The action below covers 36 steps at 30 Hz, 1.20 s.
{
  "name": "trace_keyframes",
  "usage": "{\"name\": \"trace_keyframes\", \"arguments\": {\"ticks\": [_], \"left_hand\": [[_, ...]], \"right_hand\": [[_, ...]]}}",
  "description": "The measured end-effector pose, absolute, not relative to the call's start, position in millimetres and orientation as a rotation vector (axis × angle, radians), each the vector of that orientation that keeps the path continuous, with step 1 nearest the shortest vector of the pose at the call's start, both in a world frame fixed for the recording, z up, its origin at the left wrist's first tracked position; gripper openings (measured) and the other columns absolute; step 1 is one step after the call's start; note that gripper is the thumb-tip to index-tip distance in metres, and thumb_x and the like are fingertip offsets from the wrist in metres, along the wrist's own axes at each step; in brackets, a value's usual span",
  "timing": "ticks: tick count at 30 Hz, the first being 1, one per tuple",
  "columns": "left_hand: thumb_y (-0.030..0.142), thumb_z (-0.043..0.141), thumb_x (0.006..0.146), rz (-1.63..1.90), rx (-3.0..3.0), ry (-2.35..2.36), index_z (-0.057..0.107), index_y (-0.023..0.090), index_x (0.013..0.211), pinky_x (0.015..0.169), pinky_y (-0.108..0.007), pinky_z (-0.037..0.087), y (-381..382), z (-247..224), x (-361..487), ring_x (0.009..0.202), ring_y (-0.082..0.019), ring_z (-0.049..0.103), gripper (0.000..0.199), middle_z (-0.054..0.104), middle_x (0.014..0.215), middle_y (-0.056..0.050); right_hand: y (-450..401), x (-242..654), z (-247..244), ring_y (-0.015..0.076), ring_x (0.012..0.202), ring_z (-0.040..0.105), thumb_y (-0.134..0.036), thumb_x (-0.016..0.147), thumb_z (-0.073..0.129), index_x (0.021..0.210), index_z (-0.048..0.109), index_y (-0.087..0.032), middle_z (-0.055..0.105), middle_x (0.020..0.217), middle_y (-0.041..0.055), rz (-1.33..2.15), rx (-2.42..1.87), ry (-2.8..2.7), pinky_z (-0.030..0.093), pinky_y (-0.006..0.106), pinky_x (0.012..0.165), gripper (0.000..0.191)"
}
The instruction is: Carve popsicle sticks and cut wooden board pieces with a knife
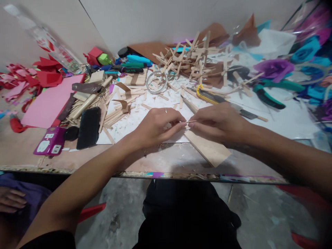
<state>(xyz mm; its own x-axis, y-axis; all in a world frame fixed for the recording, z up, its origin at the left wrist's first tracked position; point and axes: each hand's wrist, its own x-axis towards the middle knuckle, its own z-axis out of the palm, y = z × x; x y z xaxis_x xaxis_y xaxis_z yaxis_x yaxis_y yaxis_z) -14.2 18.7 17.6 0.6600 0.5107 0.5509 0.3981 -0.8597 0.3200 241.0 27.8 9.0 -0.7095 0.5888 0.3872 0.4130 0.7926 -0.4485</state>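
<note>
My left hand [159, 126] and my right hand [219, 121] meet over the front of the work table, each closed in a pinch. Between their fingertips runs a thin wooden stick [191, 121], seen almost edge-on and mostly covered by the fingers. A flat wooden board [207, 147] lies at an angle beneath my right hand. Just behind the hands rest a pointed blade-like tool [190, 104] and a yellow and black cutter [207, 96]. White paper [140, 119] strewn with wood shavings spreads under them.
Popsicle sticks [118, 116] lie heaped to the left, with a phone [89, 127] and a purple case [49, 141] nearby. Behind stand a stick structure [197, 57] and a tape roll [156, 82]. Green-handled pliers [269, 95] lie right. Another person's hand [11, 199] shows lower left.
</note>
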Motion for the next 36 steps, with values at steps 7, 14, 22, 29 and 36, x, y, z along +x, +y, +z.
{"name": "trace_keyframes", "arguments": {"ticks": [7, 14, 22, 29, 36], "left_hand": [[0.026, 0.067, 0.102, 0.954, 2.679, 0.742, 0.07, 0.017, 0.093, 0.062, -0.023, 0.047, 18.0, 17.9, -14.9, 0.066, -0.011, 0.067, 0.013, 0.074, 0.077, -0.001], [0.028, 0.067, 0.103, 0.943, 2.689, 0.763, 0.071, 0.018, 0.092, 0.062, -0.024, 0.045, 17.9, 17.7, -14.5, 0.066, -0.011, 0.066, 0.015, 0.073, 0.076, -0.001], [0.026, 0.068, 0.102, 1.014, 2.701, 0.755, 0.07, 0.018, 0.091, 0.063, -0.024, 0.047, 17.5, 19.2, -13.6, 0.066, -0.011, 0.066, 0.014, 0.074, 0.076, -0.001], [0.026, 0.066, 0.102, 0.987, 2.704, 0.726, 0.069, 0.018, 0.091, 0.062, -0.024, 0.046, 17.8, 19.6, -13.3, 0.065, -0.011, 0.066, 0.014, 0.073, 0.075, -0.001], [0.027, 0.064, 0.103, 0.938, 2.698, 0.74, 0.07, 0.019, 0.093, 0.062, -0.025, 0.046, 18.1, 17.9, -13.7, 0.065, -0.012, 0.066, 0.014, 0.072, 0.075, -0.001]], "right_hand": [[28.4, 240.3, 10.4, 0.0183, 0.06, 0.062, -0.037, 0.103, 0.058, 0.09, 0.076, -0.024, 0.074, 0.071, 0.0032, 0.408, -0.778, -2.475, 0.041, 0.034, 0.058, 0.026], [29.3, 240.2, 6.9, 0.0167, 0.065, 0.065, -0.033, 0.103, 0.06, 0.094, 0.078, -0.019, 0.075, 0.074, 0.0037, 0.448, -0.775, -2.472, 0.04, 0.031, 0.062, 0.024], [31.7, 241.1, 8.9, 0.0136, 0.058, 0.055, -0.045, 0.099, 0.069, 0.096, 0.075, -0.018, 0.065, 0.065, -0.0008, 0.474, -0.749, -2.523, 0.034, 0.029, 0.059, 0.027], [33.7, 242.3, 7.8, 0.0132, 0.056, 0.049, -0.05, 0.099, 0.068, 0.081, 0.066, -0.02, 0.058, 0.063, -0.0022, 0.457, -0.735, -2.58, 0.03, 0.03, 0.058, 0.036], [35.2, 242.7, 6.1, 0.0147, 0.06, 0.056, -0.049, 0.1, 0.067, 0.092, 0.073, -0.018, 0.065, 0.067, 0.0, 0.466, -0.716, -2.593, 0.032, 0.029, 0.061, 0.033]]}}
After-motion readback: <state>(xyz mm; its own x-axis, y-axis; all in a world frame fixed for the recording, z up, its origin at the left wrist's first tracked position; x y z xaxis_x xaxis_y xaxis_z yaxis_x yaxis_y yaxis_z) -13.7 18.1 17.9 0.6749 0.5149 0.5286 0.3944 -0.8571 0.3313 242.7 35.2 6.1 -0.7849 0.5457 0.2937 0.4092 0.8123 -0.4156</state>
